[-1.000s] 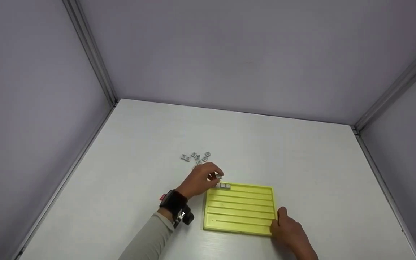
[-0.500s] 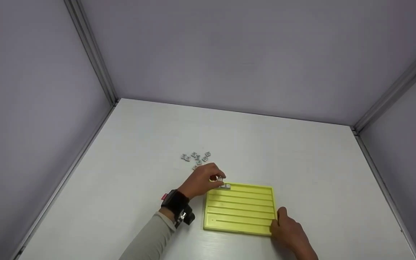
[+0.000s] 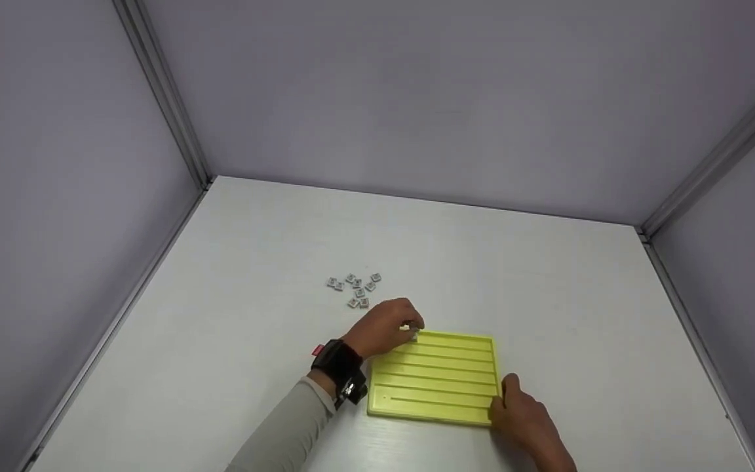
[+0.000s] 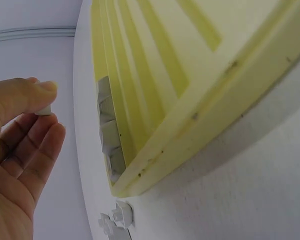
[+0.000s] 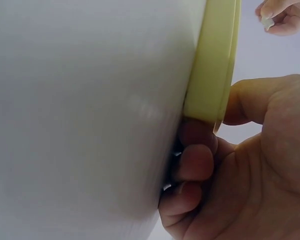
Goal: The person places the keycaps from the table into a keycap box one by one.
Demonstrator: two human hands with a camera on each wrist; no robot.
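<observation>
Nearest to us, our right hand [image 3: 527, 423] grips the near right corner of the yellow tray [image 3: 443, 383]. In the right wrist view the thumb lies on the tray's rim and the curled fingers [image 5: 195, 165] press against its edge and underside, so the hand is clamped on that corner. The tray lies flat on the white table [image 3: 548, 308], its grooves running left to right.

Further out, our left hand [image 3: 387, 331] is over the tray's far left corner. Its thumb and forefinger are together, pinching a small grey piece [image 4: 43, 110]; the other fingers are loosely curled beneath it. In the left wrist view the piece is held in the air, just beside the tray and apart from it. On that wrist we see a black band [image 3: 338, 364], and a pale sleeve [image 3: 286, 432] covers the forearm.

In the tray's farthest groove, at its left end, sits a short row of grey pieces [image 4: 107, 130], side by side and touching. From the head view our left hand hides most of that row.

Beyond the left hand, a loose cluster of grey pieces [image 3: 354, 288] lies on the table, near the tray but clear of it. Behind the table stand the plain grey walls [image 3: 417, 105].
</observation>
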